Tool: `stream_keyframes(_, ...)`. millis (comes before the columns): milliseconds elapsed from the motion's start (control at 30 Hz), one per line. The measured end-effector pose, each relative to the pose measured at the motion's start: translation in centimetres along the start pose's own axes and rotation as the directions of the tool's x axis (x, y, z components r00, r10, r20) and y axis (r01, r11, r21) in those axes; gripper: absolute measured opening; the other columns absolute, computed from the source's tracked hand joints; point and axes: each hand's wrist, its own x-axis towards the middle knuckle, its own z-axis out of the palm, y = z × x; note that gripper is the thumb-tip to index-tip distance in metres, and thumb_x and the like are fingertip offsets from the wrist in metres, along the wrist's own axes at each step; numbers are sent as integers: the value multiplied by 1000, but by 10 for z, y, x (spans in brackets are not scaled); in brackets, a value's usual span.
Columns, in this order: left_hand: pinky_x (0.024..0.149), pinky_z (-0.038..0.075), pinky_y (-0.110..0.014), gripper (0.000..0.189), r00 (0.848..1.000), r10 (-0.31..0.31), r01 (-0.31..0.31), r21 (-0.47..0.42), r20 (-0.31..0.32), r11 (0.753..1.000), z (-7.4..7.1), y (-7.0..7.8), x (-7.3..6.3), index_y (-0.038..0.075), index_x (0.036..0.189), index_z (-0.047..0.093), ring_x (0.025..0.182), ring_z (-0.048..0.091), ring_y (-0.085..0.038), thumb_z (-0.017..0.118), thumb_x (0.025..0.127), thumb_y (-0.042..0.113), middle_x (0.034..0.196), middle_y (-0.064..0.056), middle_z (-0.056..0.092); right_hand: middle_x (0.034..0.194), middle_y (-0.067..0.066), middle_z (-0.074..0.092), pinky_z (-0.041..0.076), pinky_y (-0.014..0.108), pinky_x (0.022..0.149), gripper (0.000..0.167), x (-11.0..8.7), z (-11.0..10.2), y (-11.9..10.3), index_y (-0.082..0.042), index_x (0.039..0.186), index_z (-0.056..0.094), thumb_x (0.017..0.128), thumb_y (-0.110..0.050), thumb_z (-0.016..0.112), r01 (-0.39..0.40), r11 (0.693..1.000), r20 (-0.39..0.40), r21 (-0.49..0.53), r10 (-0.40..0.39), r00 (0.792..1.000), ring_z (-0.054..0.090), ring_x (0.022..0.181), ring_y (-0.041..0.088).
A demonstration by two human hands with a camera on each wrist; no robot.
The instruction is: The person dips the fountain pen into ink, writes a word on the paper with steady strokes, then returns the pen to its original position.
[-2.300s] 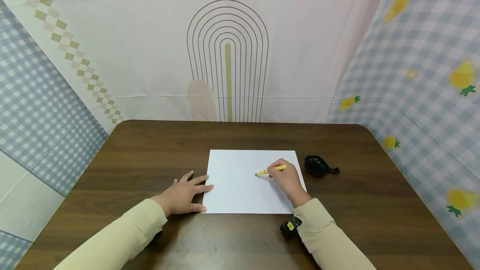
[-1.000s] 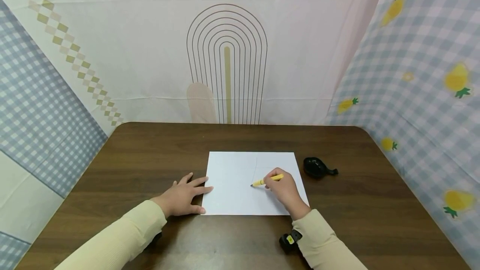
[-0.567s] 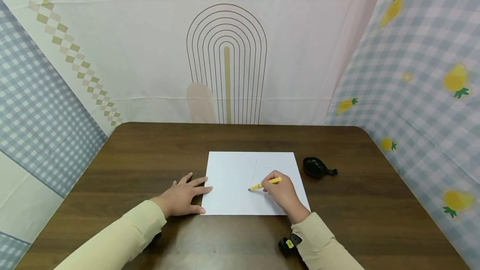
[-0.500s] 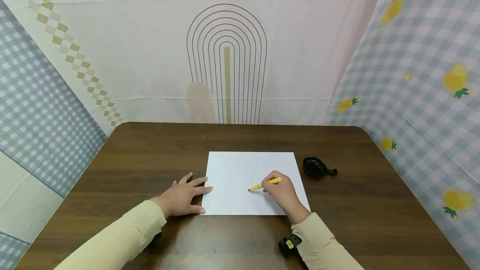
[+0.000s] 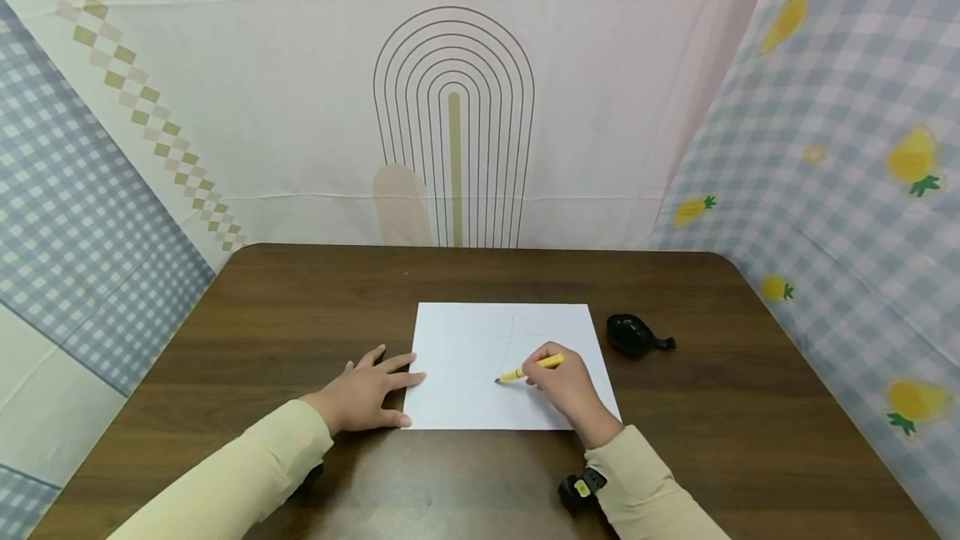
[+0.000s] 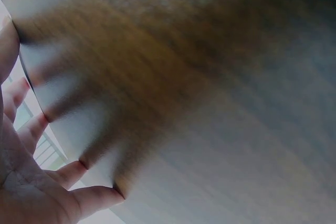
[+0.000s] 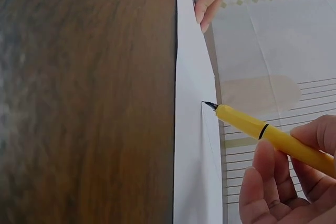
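Observation:
A white sheet of paper (image 5: 457,365) lies on the brown table. My right hand (image 5: 564,380) pinches a yellow fountain pen (image 5: 551,361), its dark nib touching the paper right of the sheet's middle. In the right wrist view the pen (image 7: 241,121) shows a black ring on its barrel, fingers bent around it. A thin, slightly curved line runs down the paper to the nib, crossed near its top by a faint horizontal stroke. My left hand (image 5: 363,394) rests flat with fingers spread, thumb and fingertips on the sheet's left edge; in the left wrist view the hand (image 6: 31,177) holds nothing.
Right of the paper lies a glossy black rounded thing with a short narrow stem (image 5: 633,335). The table (image 5: 315,290) ends at a white cloth (image 5: 300,123) with an arch pattern; checked cloths hang at both sides.
Over the past two seconds my right hand has drawn the pen down and slightly left, lengthening the line. During the last half second it has hardly moved. The left hand has stayed put.

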Motion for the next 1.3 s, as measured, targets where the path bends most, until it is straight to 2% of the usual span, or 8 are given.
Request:
stream_keyframes(400,94,23,-79,65,999,30,-30,12,-19,999,3,-5,1,24,142,51,140,18,-52,70,85,48,155,-4,33,81,7,68,50,30,67,10,11,-12,1,-3,89,65,87,-13,65,0,1000,-40,25,1,999,62,76,20)
stream_keyframes(1000,95,22,-79,65,1000,18,-18,7,-9,1000,1,-4,1,25,142,51,140,18,-52,70,85,47,156,-4,32,101,15,64,52,31,75,17,34,-18,1,0,97,63,92,-16,62,-31,997,-99,65,38,994,63,84,20)
stream_keyframes(1300,95,23,-79,65,1000,17,-17,11,-8,1000,1,-4,1,24,143,51,140,18,-52,70,85,47,156,-4,32,98,15,65,51,31,74,17,43,-18,-3,-1,97,63,91,-17,63,-28,998,-103,58,34,994,63,87,25)
